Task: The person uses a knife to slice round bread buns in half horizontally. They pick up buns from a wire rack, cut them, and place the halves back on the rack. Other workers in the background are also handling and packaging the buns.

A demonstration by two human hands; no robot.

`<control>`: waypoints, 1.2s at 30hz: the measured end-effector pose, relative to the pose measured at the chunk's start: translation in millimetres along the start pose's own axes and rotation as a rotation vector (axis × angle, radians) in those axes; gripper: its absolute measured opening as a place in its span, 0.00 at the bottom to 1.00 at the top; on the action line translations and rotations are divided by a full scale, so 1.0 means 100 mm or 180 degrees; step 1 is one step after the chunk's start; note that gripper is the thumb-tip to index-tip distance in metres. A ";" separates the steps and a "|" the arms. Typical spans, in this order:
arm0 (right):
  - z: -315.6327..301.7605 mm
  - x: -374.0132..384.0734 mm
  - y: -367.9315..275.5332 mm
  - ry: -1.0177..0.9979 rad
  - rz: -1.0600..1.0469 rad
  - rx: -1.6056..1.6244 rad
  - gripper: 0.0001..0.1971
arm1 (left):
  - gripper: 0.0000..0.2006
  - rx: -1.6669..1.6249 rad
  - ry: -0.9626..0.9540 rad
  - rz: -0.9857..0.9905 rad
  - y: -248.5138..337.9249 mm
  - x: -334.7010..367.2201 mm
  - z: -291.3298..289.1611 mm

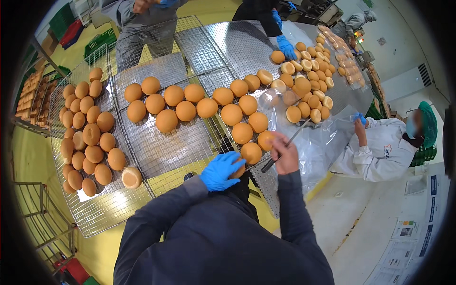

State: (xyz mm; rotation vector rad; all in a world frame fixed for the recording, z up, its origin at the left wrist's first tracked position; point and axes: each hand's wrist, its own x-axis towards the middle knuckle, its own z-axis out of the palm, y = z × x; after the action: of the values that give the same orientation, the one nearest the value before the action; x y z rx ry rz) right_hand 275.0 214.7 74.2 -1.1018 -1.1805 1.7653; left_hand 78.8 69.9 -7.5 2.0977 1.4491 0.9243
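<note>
My left hand (pixel 219 173), in a blue glove, curls over a round golden-brown bun (pixel 239 171) at the near edge of the wire racks. Only part of that bun shows past the fingers. My right hand (pixel 287 159), bare, is wrapped round the black handle of a knife (pixel 294 136). Its long blade points away, toward the far right. Several whole buns (pixel 251 153) lie on the rack between my hands and beyond them. Close to the knife tip rests a pile of buns (pixel 315 100), some with pale sides showing.
Wire racks (pixel 166 167) with more buns spread to the left. Clear plastic bags (pixel 308 148) lie on the perforated metal table (pixel 216 47). A blue-gloved hand (pixel 286 46) of another person reaches into the pile. A person in white (pixel 380 148) stands at right, another in grey (pixel 142 35) across.
</note>
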 end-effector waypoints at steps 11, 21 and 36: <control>0.52 -0.59 0.75 -0.0291 0.0019 -0.0832 0.11 | 0.25 -0.4673 0.1179 -0.2138 -0.27 -0.55 -0.33; 1.34 -0.62 0.47 -0.1400 -0.1285 -0.2756 0.07 | 0.27 -0.5338 0.2796 -0.2157 0.06 -0.82 -0.63; 1.42 -0.55 0.23 -0.1527 -0.1378 -0.3192 0.08 | 0.25 -0.5226 0.2846 -0.1954 0.22 -0.93 -0.74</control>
State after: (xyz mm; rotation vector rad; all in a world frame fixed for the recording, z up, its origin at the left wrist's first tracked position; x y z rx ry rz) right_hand 161.6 113.5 96.5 -0.8064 -2.5305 1.0812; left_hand 18.0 -26.6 32.4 0.0210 0.7984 1.8549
